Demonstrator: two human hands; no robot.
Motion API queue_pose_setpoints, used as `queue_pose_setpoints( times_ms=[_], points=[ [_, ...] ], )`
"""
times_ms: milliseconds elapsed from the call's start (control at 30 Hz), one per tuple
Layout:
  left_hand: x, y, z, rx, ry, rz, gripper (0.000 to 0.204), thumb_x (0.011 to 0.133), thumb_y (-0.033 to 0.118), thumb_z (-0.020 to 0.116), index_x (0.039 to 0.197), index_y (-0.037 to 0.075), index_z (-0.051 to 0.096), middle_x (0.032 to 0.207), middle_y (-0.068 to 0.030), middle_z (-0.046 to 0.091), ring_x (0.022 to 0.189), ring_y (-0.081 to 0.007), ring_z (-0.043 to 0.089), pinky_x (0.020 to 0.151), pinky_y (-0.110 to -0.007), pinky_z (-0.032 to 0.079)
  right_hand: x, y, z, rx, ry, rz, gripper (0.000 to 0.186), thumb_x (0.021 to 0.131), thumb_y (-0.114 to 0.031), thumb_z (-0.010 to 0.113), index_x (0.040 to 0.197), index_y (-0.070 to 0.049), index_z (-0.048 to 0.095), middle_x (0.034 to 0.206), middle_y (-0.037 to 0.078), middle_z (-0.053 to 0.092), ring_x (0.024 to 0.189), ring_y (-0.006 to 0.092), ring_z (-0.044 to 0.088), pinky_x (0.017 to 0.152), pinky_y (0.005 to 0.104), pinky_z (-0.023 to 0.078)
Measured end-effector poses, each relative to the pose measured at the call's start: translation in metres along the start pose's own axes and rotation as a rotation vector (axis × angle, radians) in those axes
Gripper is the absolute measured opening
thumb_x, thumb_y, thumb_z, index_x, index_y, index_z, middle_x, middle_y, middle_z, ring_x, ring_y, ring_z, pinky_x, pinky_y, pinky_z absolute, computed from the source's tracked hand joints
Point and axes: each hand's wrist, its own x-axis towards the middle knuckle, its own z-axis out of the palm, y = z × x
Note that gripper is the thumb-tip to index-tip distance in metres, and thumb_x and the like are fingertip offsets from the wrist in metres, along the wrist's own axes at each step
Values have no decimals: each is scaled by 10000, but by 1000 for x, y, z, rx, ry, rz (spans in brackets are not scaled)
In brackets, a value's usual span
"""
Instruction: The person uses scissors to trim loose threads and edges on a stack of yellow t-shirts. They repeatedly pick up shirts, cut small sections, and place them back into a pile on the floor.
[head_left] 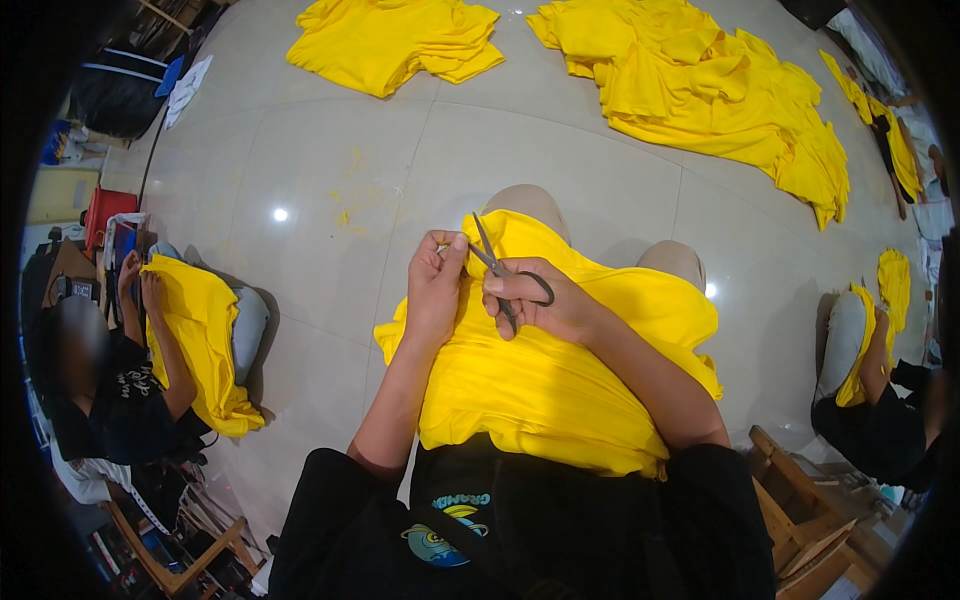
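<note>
A yellow garment lies spread across my lap and knees. My left hand pinches a small part of its far edge between thumb and fingers, at the upper left of my lap. My right hand holds black-handled metal scissors, with the blades parted and pointing up and away, just beside the left fingertips. Whether the blades touch cloth or a thread there is too small to tell.
Yellow garment piles lie on the tiled floor ahead. A person at left and another at right each handle yellow cloth. A red bin stands far left, wooden furniture at lower right.
</note>
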Motion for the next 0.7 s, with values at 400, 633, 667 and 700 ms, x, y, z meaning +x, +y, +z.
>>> queue_pose_setpoints(
  times_ms=[400, 633, 667, 700],
  points=[
    [-6, 6, 9, -156, -58, -32, 187, 1211, 251, 608, 1157, 73, 632, 937, 11, 687, 759, -41, 571, 666, -229, 478, 12, 12, 3, 37, 11, -66, 326, 1098, -372, 771, 1013, -68, 689, 871, 37, 715, 668, 148, 719, 673, 292, 562],
    [-1, -4, 2, -46, -89, 17, 192, 1210, 257, 609, 1145, 77, 622, 881, 18, 658, 673, -41, 540, 593, -232, 455, 16, 15, 1, -20, 47, -74, 348, 1091, -387, 782, 971, -79, 676, 845, 25, 690, 633, 124, 675, 630, 265, 501],
    [-1, -5, 2, -52, -90, 17, 190, 1211, 256, 608, 1147, 78, 621, 884, 19, 656, 682, -41, 543, 599, -233, 457, 16, 14, 2, -20, 51, -72, 349, 1088, -388, 787, 968, -80, 674, 840, 21, 682, 629, 121, 668, 627, 262, 497],
    [-1, -5, 2, -58, -91, 18, 189, 1211, 256, 606, 1149, 78, 621, 887, 20, 654, 692, -40, 547, 606, -234, 460, 15, 13, 3, -19, 56, -70, 351, 1085, -389, 791, 966, -81, 672, 836, 17, 674, 625, 117, 661, 623, 259, 493]
  ],
)
